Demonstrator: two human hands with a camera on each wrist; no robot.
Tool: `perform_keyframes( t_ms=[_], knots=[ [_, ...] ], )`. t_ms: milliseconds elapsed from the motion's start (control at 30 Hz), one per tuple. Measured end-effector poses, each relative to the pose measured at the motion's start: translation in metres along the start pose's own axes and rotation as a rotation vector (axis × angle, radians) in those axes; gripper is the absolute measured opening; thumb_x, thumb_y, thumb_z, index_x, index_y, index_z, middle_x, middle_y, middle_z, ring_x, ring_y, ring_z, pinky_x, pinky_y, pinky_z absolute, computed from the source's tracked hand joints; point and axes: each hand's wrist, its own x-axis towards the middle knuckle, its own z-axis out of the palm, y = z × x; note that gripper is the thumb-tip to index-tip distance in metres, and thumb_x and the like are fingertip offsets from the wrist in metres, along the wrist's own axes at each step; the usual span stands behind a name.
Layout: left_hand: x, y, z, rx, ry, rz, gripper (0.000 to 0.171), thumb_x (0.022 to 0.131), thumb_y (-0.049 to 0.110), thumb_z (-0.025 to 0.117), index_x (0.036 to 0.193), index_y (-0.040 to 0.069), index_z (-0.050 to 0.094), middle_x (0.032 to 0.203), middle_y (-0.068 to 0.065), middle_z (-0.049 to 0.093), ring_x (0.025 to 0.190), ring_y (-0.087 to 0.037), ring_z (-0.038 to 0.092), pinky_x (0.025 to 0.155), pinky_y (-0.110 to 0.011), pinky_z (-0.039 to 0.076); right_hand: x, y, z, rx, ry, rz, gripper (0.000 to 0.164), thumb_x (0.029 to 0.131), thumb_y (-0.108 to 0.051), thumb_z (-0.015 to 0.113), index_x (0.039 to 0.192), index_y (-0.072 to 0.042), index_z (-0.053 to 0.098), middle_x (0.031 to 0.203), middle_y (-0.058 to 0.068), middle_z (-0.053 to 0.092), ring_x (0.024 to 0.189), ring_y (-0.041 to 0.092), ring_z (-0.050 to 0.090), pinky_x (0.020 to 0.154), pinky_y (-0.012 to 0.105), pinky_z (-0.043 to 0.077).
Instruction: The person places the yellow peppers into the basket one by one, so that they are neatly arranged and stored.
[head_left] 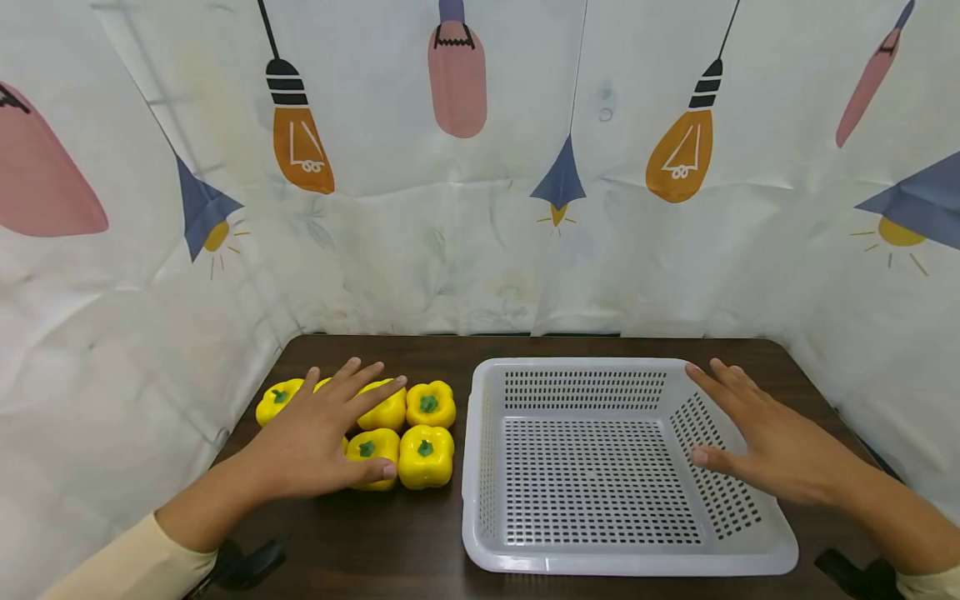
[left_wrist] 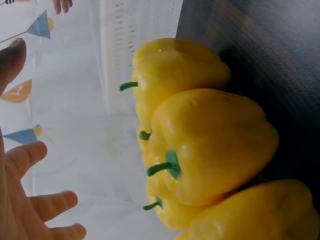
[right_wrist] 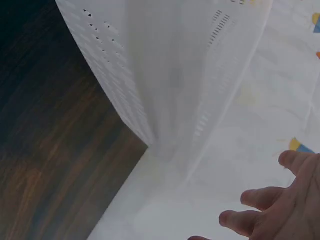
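Note:
My left hand [head_left: 322, 442] hovers with spread fingers above a cluster of yellow bell peppers [head_left: 426, 457] on the left of the table, and hides some of them. Green stems show on the peppers; in the left wrist view a large bell pepper [left_wrist: 215, 145] sits below the fingers, apart from them. Over the right side of a white perforated plastic basket [head_left: 600, 483] is my right hand [head_left: 780, 450], fingers spread and holding nothing. From the right wrist view, the basket's corner [right_wrist: 165, 100] stands beyond the fingertips.
The dark wooden table [head_left: 360, 550] carries both peppers and basket. A white curtain [head_left: 465, 250] printed with lamps and bulbs encloses the back and sides. Dark straps [head_left: 247, 567] sit at the wrists.

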Motion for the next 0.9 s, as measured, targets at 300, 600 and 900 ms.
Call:
perform_keyframes(
  t_ms=[300, 600, 900],
  knots=[
    [-0.011, -0.008, 0.005, -0.013, 0.008, -0.038, 0.093, 0.081, 0.072, 0.072, 0.158, 0.034, 0.039, 0.163, -0.009, 0.034, 0.149, -0.047, 0.023, 0.108, -0.079, 0.015, -0.008, 0.009, 0.004, 0.009, 0.01, 0.017, 0.096, 0.096, -0.048, 0.069, 0.166, -0.034, 0.005, 0.17, 0.018, 0.005, 0.153, 0.047, 0.008, 0.078, 0.076, 0.044],
    [-0.027, -0.016, 0.006, -0.038, 0.01, -0.074, 0.092, 0.081, 0.071, 0.073, 0.158, 0.034, 0.039, 0.163, -0.012, 0.034, 0.147, -0.051, 0.025, 0.109, -0.078, 0.016, -0.011, 0.018, 0.008, 0.07, 0.005, 0.028, 0.096, 0.097, -0.043, 0.07, 0.165, -0.036, 0.004, 0.17, 0.018, 0.003, 0.144, 0.06, 0.02, 0.064, 0.068, 0.049],
    [-0.046, -0.028, 0.005, -0.06, 0.04, -0.119, 0.088, 0.08, 0.065, 0.078, 0.154, 0.028, 0.047, 0.16, -0.014, 0.036, 0.144, -0.047, 0.033, 0.107, -0.078, 0.02, -0.013, 0.03, 0.015, 0.108, 0.008, 0.03, 0.093, 0.097, -0.04, 0.069, 0.166, -0.032, 0.008, 0.167, 0.026, 0.01, 0.126, 0.069, 0.041, 0.066, 0.069, 0.049]
  ],
)
